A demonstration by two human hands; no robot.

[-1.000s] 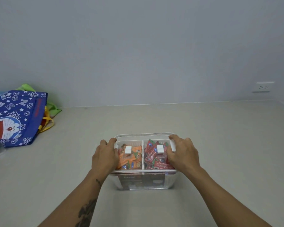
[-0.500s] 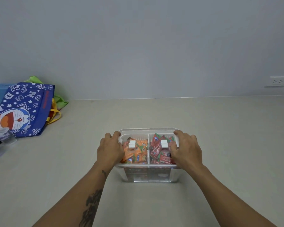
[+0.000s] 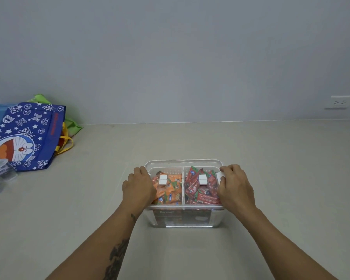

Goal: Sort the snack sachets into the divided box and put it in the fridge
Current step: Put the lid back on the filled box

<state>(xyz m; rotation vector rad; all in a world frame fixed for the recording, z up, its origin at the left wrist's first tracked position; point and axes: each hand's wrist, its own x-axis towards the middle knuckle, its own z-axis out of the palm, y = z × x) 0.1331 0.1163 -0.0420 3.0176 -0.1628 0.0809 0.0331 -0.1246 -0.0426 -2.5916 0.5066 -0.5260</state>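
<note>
Here the clear divided box (image 3: pixel 183 218) sits on the counter (image 3: pixel 271 178) near its front edge, midway along. The left hand (image 3: pixel 138 188) and right hand (image 3: pixel 233 187) clasp its two short sides, fingers curled over the rim. Orange sachets (image 3: pixel 168 190) fill the left compartment, red sachets (image 3: pixel 202 190) the right. A blue cartoon bag (image 3: pixel 26 136) lies at the counter's back left corner.
</note>
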